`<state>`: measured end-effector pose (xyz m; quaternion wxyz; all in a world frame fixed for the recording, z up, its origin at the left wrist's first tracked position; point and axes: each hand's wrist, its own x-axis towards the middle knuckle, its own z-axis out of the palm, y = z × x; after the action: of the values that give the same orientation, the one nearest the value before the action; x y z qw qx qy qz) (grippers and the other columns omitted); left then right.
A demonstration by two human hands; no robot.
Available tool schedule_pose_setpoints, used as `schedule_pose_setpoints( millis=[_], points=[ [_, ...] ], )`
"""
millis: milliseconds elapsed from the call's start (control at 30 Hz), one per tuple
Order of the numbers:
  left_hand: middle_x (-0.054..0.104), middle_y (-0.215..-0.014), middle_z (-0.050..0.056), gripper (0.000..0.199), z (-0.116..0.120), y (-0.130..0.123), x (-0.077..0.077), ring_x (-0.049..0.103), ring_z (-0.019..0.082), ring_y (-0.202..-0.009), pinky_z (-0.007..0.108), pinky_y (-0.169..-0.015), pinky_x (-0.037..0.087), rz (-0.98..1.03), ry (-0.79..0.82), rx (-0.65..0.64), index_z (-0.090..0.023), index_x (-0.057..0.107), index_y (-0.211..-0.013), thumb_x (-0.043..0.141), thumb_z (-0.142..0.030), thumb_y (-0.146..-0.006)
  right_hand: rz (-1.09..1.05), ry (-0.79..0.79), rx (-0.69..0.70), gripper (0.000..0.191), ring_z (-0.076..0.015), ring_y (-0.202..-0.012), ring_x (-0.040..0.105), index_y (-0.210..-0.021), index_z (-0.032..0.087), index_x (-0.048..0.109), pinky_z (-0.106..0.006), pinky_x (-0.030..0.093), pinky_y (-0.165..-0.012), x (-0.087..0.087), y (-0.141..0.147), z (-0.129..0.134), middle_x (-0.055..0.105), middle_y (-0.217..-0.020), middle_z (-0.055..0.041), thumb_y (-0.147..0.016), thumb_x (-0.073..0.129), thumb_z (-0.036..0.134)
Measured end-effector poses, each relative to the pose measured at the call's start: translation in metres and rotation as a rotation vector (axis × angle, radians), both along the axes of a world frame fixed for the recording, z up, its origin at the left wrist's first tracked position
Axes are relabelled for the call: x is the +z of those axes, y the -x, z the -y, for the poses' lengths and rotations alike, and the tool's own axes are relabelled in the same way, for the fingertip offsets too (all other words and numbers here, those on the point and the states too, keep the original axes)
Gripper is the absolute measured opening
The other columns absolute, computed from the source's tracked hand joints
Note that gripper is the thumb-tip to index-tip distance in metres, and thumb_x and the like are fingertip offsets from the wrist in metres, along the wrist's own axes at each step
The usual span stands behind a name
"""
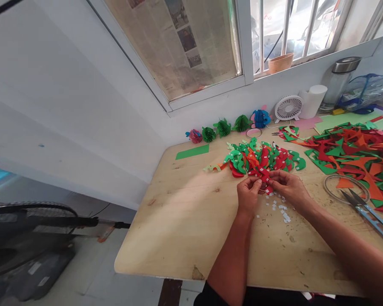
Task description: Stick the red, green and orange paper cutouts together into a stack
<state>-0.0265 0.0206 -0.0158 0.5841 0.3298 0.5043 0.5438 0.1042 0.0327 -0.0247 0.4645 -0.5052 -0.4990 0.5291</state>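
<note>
My left hand (249, 191) and my right hand (287, 187) meet over the wooden table (178, 229), fingers pinched on a small red paper cutout (268, 189) between them. Just beyond my fingertips lies a pile of curved paper cutouts (242, 159) in green, red and orange, many bearing small white squares. Below my hands, several loose white paper squares (284, 212) are scattered on the wood. The fingers partly cover the red piece, so its full shape is hidden.
Scissors (367, 212) and a tape roll (328, 187) lie at right, beside a heap of paper scraps (364, 157). Folded paper figures (223, 127) line the wall near a small fan (288, 108). A green strip (192, 151) sits at the far left.
</note>
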Motion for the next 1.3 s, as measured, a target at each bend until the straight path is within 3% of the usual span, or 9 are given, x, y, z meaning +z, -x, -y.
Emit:
schedule_pose_setpoints(
  millis=[600, 867, 1300],
  points=[
    [0.067, -0.066, 0.005, 0.027, -0.0002, 0.0003, -0.0054, 0.062, 0.014, -0.057, 0.025, -0.054, 0.051, -0.005, -0.031, -0.012, -0.012, 0.066, -0.072, 0.073, -0.034, -0.056, 0.016, -0.013, 0.004, 0.041, -0.0183, -0.064, 0.064, -0.089, 0.019, 0.061, -0.029, 0.050, -0.058, 0.0072, 0.0017, 0.0017, 0.070, -0.073, -0.0040, -0.061, 0.070, 0.048],
    [0.066, -0.061, 0.004, 0.022, 0.0004, -0.0008, -0.0024, 0.063, 0.015, -0.057, 0.025, -0.054, 0.050, -0.023, -0.013, 0.016, -0.012, 0.065, -0.067, 0.071, -0.032, -0.059, 0.010, -0.027, 0.005, 0.035, -0.0190, -0.065, 0.064, -0.090, 0.019, 0.061, -0.029, 0.049, -0.059, 0.0018, 0.0019, 0.0005, 0.067, -0.065, -0.0015, -0.064, 0.069, 0.041],
    [0.065, -0.057, 0.002, 0.014, 0.0003, -0.0008, -0.0027, 0.060, 0.012, -0.052, 0.023, -0.054, 0.049, 0.024, 0.004, 0.046, -0.012, 0.065, -0.066, 0.068, -0.025, -0.059, 0.042, -0.024, 0.019, 0.035, -0.0164, -0.059, 0.059, -0.092, 0.017, 0.060, -0.028, 0.044, -0.054, 0.0014, 0.0025, 0.0014, 0.068, -0.069, -0.0032, -0.066, 0.066, 0.040]
  ],
)
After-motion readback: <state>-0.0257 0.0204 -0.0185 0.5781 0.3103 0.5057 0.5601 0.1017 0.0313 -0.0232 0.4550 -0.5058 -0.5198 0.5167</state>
